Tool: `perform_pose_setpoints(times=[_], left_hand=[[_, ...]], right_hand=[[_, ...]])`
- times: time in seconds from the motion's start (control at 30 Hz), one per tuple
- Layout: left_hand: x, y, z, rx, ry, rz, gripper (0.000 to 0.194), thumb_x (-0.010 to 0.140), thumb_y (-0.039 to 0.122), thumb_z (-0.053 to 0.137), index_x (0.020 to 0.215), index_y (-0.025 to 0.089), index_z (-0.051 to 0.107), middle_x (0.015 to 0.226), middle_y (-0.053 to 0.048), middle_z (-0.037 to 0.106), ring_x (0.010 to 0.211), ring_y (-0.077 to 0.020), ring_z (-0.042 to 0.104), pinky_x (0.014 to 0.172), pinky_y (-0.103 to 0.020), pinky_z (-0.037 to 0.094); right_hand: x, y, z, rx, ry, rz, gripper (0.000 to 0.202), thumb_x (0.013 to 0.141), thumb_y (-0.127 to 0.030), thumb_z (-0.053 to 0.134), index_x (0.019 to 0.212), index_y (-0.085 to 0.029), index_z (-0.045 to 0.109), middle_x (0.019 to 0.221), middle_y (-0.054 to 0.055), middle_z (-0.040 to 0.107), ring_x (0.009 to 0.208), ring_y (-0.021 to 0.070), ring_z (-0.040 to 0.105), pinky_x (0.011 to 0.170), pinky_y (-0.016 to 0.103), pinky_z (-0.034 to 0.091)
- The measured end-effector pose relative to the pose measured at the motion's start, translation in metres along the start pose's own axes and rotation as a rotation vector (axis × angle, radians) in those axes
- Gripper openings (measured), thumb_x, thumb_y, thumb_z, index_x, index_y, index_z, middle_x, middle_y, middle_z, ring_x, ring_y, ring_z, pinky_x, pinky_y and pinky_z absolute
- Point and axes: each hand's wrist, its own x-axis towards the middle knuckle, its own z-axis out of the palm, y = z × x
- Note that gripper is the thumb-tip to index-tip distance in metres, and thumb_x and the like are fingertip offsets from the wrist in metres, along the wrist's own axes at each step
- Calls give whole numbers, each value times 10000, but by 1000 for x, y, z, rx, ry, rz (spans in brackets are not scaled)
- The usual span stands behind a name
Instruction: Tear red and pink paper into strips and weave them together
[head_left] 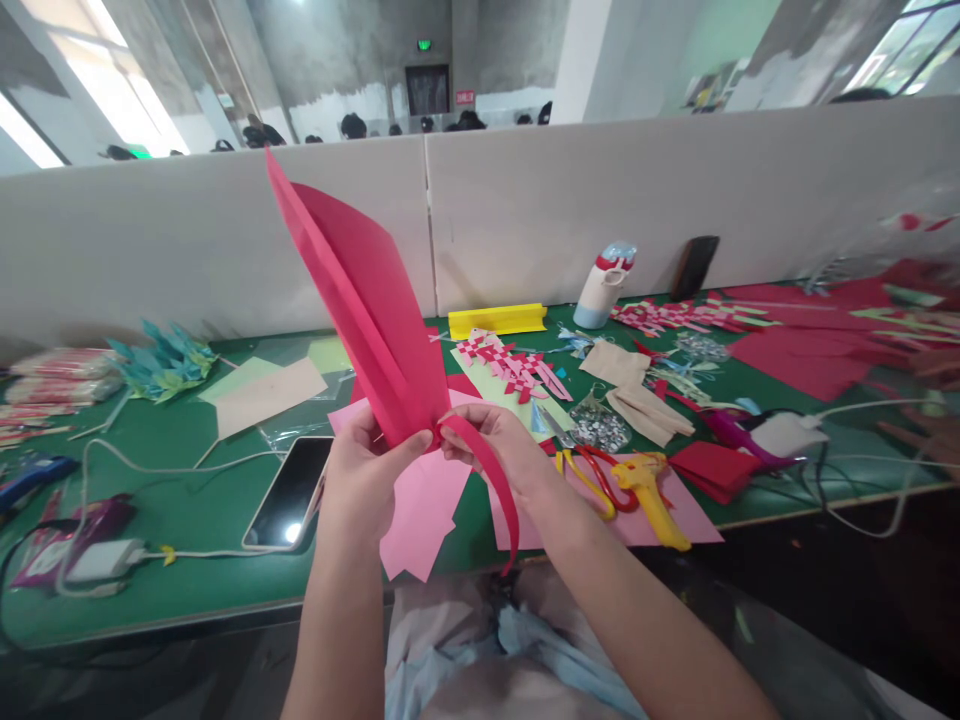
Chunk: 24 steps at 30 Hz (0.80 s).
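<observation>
My left hand [367,460] is closed around the lower corner of a large folded sheet of red paper [367,290], which rises tilted to the left above the table. Close beside it, my right hand [487,440] pinches a narrow red paper strip [499,490] where the strip meets the bottom of the folded sheet. The strip's loose end curves down past the right wrist. Whether strip and sheet are joined there is hidden by the fingers. Beneath the hands lie pink paper sheets [424,510].
A phone [289,495] lies left of my hands. To the right are a yellow glue gun [651,495], scissors [600,485] and red paper pieces [712,470]. A bottle [604,285] stands by the partition [600,180]. Another person's hand [926,430] shows at far right.
</observation>
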Motion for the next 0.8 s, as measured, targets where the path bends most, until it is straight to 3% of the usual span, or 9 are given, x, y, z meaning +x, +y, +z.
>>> perform_pose_setpoints(times=[0.13, 0.53, 0.8], left_hand=[[0, -1, -1, 3, -5, 19, 389, 541, 162, 827, 903, 129, 688, 834, -58, 731, 761, -187, 676, 724, -301, 554], [-1, 3, 0, 14, 0, -1, 364, 544, 165, 822, 884, 134, 694, 826, -57, 734, 736, -166, 665, 694, -269, 542], [4, -3, -7, 47, 46, -5, 459, 538, 210, 837, 957, 128, 670, 901, -75, 731, 811, -199, 671, 763, -324, 542]], right_hand=[[1, 3, -2, 0, 31, 27, 318, 473, -299, 871, 690, -162, 683, 577, -28, 622, 526, 77, 546, 549, 222, 447], [1, 5, -4, 96, -133, 43, 267, 558, -294, 850, 706, -163, 671, 618, -22, 619, 577, 83, 558, 649, 247, 467], [3, -6, -15, 9, -43, 1, 265, 556, -302, 837, 656, -152, 643, 629, -18, 604, 575, 84, 548, 625, 248, 468]])
